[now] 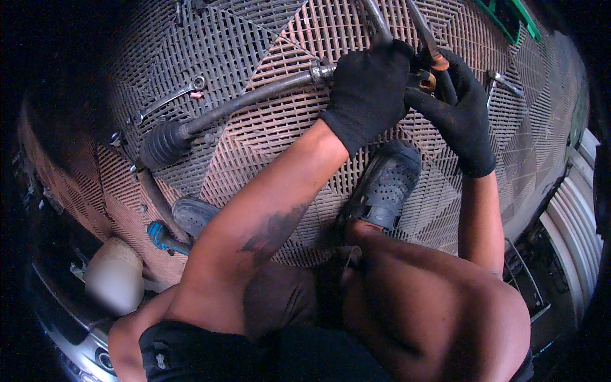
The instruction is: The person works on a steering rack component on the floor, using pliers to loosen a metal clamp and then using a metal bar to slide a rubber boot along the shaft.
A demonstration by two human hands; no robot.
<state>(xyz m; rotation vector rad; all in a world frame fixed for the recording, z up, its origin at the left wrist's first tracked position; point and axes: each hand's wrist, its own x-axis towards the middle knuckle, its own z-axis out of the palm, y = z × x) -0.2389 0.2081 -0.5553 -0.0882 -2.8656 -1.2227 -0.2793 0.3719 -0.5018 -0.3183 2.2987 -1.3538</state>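
Note:
My left hand point(371, 92), in a black glove, is closed in a fist where a grey metal bar point(375, 18) comes down into it. My right hand point(459, 118), also gloved, curls thumb and fingers around a short dark rod point(448, 88). A second metal bar point(421, 28) with a rusty orange end piece point(439, 62) reaches down beside that rod. Between the hands shows a yellowish-brown metal part point(425, 81); my fingers hide how these parts join. A drive shaft point(251, 99) with a ribbed black rubber boot point(164, 145) extends left from beside my left hand.
On the grey and reddish grid tiles point(305, 44) lie a combination wrench point(170, 99), a small metal tool point(507, 84) and a blue-and-black tool point(167, 237). My clogs point(387, 181) stand close below the hands. A green object point(509, 19) sits far right, a ridged pale panel point(573, 223) nearer.

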